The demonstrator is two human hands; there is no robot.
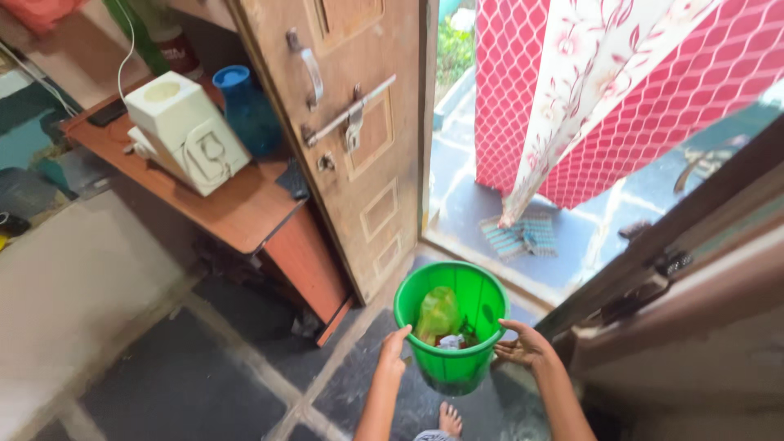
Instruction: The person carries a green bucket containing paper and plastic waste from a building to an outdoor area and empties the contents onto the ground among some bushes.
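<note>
- Both hands are out in front around a green plastic bucket (452,327), one on each side of it.
- Left hand (393,351) is up against the bucket's left wall just under the rim, fingers loosely curled, thumb pointing up toward the rim. Looks like it's touching, not really clamped on.
- Right hand (525,346) is at the right side of the rim, palm up-ish with fingers spread and the tips touching the edge. Open hand, no tight grip that I can see.
- So the bucket sits right between the two hands, just above a bare foot (449,420) on the dark tiled floor (204,384). Can't tell if it's resting on the floor or lifted.
- Inside the bucket: a crumpled greenish plastic bag (438,314) plus some scraps at the bottom, too small to make out.
- Ahead of the left hand there's a wooden door (343,139) with a metal latch, standing open.
- Further off past the left hand, a brown shelf (237,208) with a white boxy appliance (186,135) and a blue vase (247,110).
- Beyond the right hand, a red patterned curtain (604,90) hangs over the doorway, with a striped doormat (523,237) under it.
</note>
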